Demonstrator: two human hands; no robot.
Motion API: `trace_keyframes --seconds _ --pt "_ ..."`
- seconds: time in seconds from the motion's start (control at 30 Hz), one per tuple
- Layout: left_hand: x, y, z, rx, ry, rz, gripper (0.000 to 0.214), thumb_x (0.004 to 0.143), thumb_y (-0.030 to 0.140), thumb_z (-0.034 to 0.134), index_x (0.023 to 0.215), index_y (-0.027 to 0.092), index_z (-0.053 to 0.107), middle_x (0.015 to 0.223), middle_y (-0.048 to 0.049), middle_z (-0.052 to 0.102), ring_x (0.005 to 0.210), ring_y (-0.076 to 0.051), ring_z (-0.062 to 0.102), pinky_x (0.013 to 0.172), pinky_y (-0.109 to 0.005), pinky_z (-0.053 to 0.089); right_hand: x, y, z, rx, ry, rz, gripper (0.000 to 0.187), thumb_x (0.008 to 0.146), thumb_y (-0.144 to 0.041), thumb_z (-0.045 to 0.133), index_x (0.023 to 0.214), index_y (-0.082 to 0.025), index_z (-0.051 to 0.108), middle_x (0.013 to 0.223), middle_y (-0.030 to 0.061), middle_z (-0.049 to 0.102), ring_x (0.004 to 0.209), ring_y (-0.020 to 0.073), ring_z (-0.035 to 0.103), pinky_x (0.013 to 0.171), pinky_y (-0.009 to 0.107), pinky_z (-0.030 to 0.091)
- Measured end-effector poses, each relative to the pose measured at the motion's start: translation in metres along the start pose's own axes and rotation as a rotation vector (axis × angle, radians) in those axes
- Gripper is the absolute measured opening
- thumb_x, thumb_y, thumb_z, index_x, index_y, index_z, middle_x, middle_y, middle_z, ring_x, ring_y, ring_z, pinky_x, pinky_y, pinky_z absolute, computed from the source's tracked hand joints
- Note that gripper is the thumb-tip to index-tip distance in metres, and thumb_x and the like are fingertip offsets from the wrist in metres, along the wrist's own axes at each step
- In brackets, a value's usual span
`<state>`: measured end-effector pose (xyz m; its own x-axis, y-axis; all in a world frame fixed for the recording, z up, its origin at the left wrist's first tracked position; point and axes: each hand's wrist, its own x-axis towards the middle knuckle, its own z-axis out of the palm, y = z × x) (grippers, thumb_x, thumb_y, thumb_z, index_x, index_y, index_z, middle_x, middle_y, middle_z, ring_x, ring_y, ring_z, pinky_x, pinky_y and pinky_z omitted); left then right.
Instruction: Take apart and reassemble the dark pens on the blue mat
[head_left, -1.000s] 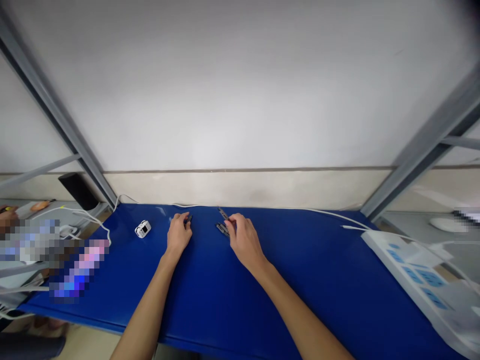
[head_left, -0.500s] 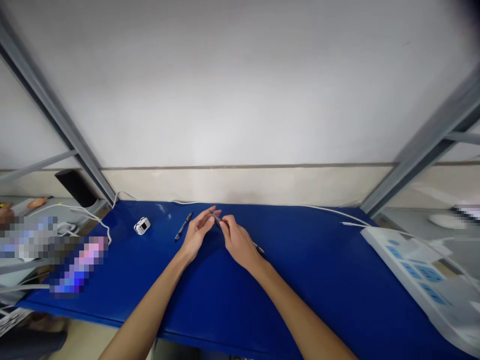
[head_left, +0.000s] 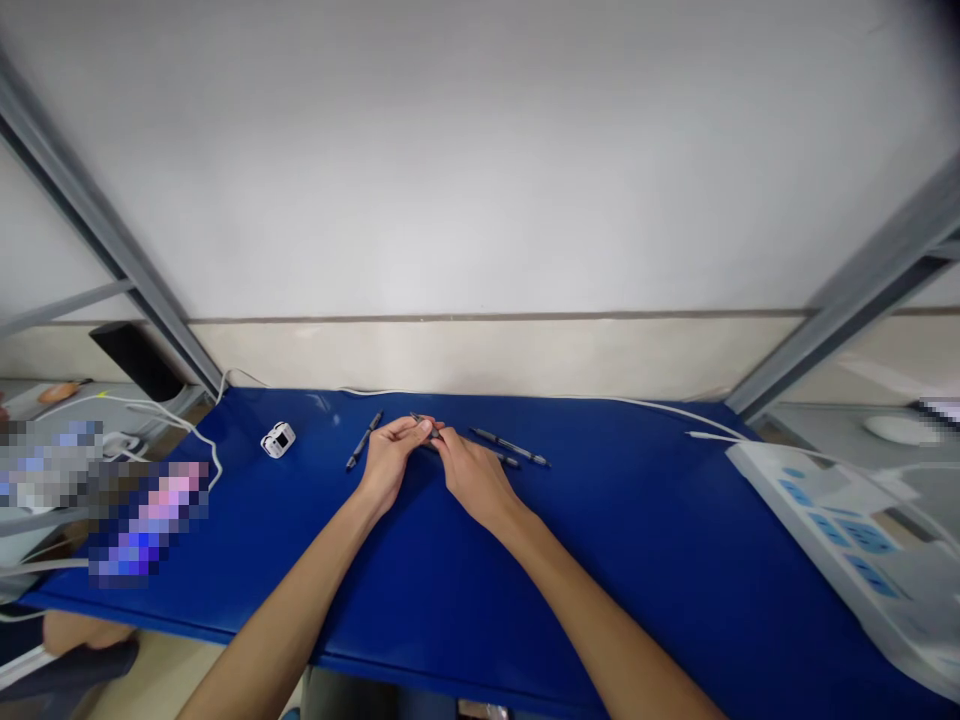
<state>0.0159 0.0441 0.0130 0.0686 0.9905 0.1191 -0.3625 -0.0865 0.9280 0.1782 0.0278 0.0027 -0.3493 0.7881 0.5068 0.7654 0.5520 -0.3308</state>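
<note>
Over the blue tabletop (head_left: 420,600), both hands meet at one dark pen (head_left: 417,418). My left hand (head_left: 390,455) is closed, its thumb and fingers pinching the pen. From the other side, the fingertips of my right hand (head_left: 471,472) also grip it, and they cover much of its length. Just left of my left hand lies another black pen (head_left: 364,440), slanted on the table. Beyond my right hand a grey-and-black pen (head_left: 510,447) lies flat. One more dark pen (head_left: 507,460) shows partly beside my right hand, the rest hidden behind it.
A small white device (head_left: 278,440) with a dark screen sits on the left. A blurred-out bright object (head_left: 154,520) lies at the left edge. White cables (head_left: 480,394) run along the back. At right stands a white-and-blue box (head_left: 832,540). Part of a person (head_left: 82,632) shows lower left.
My left hand's fingers have closed in around the pen, and the hands are nearer together. The pens beyond my right hand now show more. The view has shifted slightly.
</note>
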Motion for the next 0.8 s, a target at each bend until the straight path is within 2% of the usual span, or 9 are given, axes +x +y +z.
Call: trace_keyframes --seconds 0.4,0.5,0.67,0.73,0.8 --pt "-0.0011 -0.0074 -0.0001 0.002 0.120 0.017 0.026 0.074 0.036 0.090 0.090 0.017 0.083 0.098 -0.0102 0.081 0.097 -0.025 0.074 0.096 -0.040 0.054 -0.0003 -0.0021 0.0040 -0.058 0.033 0.014 0.024 0.111 -0.032 0.042 0.110 -0.018 0.061 0.098 0.0133 0.078 0.081 0.0256 0.075 0.064 0.030 0.046" --pt "-0.0013 -0.0068 0.0010 -0.032 0.083 0.020 0.026 0.076 0.035 0.089 0.093 0.017 0.081 0.102 -0.0105 0.080 0.104 -0.026 0.073 0.101 -0.041 0.053 -0.0002 -0.0010 0.0052 -0.007 0.029 0.022 0.023 0.111 -0.030 0.041 0.109 -0.018 0.061 0.099 0.0128 0.077 0.083 0.0249 0.075 0.067 0.030 0.047" --pt "-0.0003 -0.0013 0.0044 -0.162 -0.094 -0.011 0.045 0.083 0.037 0.084 0.123 0.020 0.072 0.132 -0.0140 0.072 0.126 -0.031 0.066 0.108 -0.044 0.050 0.0016 0.0053 0.0043 0.172 0.018 0.038 0.023 0.111 -0.028 0.040 0.107 -0.020 0.061 0.097 0.0095 0.077 0.084 0.0234 0.074 0.073 0.030 0.048" --pt "0.0009 -0.0014 0.0035 -0.167 -0.097 -0.024 0.046 0.082 0.037 0.084 0.122 0.019 0.072 0.129 -0.0149 0.073 0.124 -0.031 0.067 0.106 -0.044 0.051 0.0019 0.0068 0.0042 0.213 0.031 0.041 0.023 0.111 -0.028 0.040 0.110 -0.020 0.061 0.101 0.0096 0.077 0.089 0.0238 0.074 0.076 0.031 0.049" --pt "0.0021 -0.0033 0.0014 -0.143 -0.047 -0.020 0.041 0.080 0.037 0.086 0.114 0.017 0.075 0.118 -0.0143 0.077 0.116 -0.030 0.071 0.102 -0.043 0.054 0.0017 0.0068 0.0046 0.222 0.034 0.034 0.022 0.111 -0.028 0.041 0.111 -0.020 0.061 0.103 0.0096 0.077 0.090 0.0241 0.074 0.077 0.031 0.049"
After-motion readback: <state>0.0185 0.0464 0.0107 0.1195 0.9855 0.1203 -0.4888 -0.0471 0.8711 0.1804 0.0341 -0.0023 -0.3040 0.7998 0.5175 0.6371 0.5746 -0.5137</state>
